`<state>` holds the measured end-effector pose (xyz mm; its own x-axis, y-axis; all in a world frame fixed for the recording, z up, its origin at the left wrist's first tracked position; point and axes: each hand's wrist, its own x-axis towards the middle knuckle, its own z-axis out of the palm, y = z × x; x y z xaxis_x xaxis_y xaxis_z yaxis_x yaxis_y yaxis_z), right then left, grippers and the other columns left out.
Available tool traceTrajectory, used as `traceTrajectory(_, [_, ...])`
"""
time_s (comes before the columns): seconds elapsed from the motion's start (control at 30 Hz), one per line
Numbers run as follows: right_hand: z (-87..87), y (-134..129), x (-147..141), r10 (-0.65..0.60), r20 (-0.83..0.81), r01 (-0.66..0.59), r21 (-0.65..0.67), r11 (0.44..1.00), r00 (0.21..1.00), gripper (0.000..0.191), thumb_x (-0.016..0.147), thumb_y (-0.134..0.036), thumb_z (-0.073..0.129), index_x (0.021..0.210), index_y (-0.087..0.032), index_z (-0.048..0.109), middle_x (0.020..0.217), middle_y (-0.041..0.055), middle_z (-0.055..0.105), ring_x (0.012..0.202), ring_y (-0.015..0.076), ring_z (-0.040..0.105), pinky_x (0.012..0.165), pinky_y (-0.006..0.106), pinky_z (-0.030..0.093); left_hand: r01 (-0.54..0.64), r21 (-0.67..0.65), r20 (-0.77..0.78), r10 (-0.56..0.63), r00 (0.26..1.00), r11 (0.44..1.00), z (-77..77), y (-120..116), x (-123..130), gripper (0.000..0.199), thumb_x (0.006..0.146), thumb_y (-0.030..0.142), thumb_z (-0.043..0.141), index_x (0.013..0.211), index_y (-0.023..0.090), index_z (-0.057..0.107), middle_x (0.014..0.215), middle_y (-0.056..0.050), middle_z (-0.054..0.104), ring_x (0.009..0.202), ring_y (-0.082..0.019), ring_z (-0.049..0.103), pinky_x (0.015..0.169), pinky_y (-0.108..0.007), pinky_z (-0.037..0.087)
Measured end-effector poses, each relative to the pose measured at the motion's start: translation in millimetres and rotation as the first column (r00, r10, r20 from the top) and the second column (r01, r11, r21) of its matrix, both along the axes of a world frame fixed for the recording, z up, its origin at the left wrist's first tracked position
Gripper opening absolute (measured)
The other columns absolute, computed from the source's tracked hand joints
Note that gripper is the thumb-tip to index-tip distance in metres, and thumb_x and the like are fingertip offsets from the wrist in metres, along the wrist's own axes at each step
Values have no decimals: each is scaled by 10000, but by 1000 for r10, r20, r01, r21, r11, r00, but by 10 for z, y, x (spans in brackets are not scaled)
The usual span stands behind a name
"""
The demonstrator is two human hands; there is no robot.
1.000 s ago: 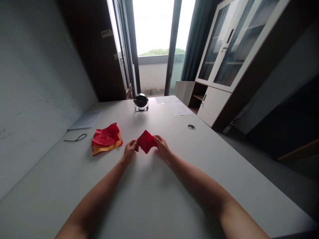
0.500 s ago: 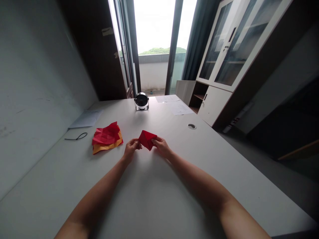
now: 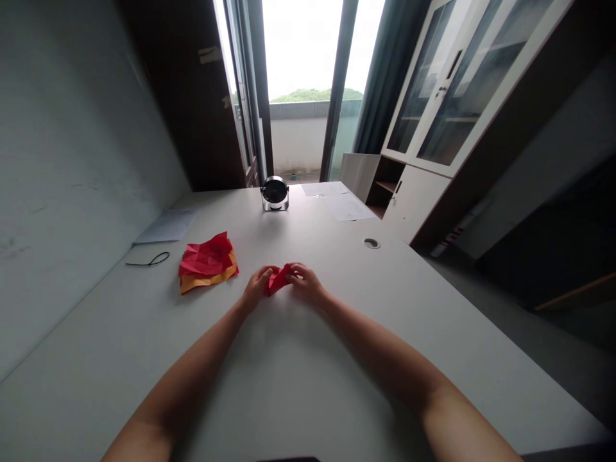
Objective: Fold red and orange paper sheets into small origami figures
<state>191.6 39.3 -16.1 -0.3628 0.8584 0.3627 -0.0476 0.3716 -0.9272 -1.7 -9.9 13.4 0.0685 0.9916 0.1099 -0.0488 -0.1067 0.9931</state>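
Between my two hands is a small folded piece of red paper (image 3: 278,281), low over the middle of the table. My left hand (image 3: 257,287) grips its left end, the fingers closed around the edge. At the other end, my right hand (image 3: 305,282) pinches the paper with thumb and fingers. The paper looks bent, with its right part raised; my fingers hide parts of its edges. To the left lie crumpled red sheets (image 3: 206,255) on top of an orange sheet (image 3: 212,277).
A black cable tie (image 3: 153,260) and white papers (image 3: 166,226) lie by the left wall. A round device with a metal stand (image 3: 275,194) stands at the back. More papers (image 3: 351,208) lie at the far right, behind a cable hole (image 3: 371,243) in the white table (image 3: 298,385).
The red paper was spread flat like a diamond and now appears bent and narrower. My hands have come closer together around it. The crumpled sheets have stayed put.
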Motion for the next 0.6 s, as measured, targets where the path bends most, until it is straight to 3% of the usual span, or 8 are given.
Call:
traceTrajectory(0.17, [-47,-27,-16,-68,219,67,11,998,973,194,810,-381,633,811,-187,638,691,-21,571,645,133,499,609,239,396,82,-13,77,-81,994,997,-28,-7,9,509,799,460,720,1208,173,621,1154,-125,699,1021,-263,671,872,-374,528])
traceTrajectory(0.33, [-22,-65,-18,-147,276,134,65,989,950,194,793,-385,647,800,-195,607,658,-43,540,612,119,439,582,230,347,127,-32,104,-123,987,991,-69,-6,15,637,803,439,724,1357,187,538,1112,-128,721,972,-263,692,875,-414,535])
traceTrajectory(0.43, [37,-85,0,-197,230,177,104,979,953,177,806,-372,639,808,-200,596,669,-38,544,619,123,444,598,237,357,47,10,30,-48,998,999,-94,18,8,489,807,421,706,1221,169,642,1097,-123,722,985,-265,679,873,-400,530])
traceTrajectory(0.6, [127,-94,30,-288,159,271,116,955,944,182,834,-387,608,828,-205,606,727,-4,603,657,149,486,639,263,399,-201,139,-153,222,963,970,-104,67,-67,338,800,373,697,1085,191,704,979,-82,711,851,-205,663,765,-310,512])
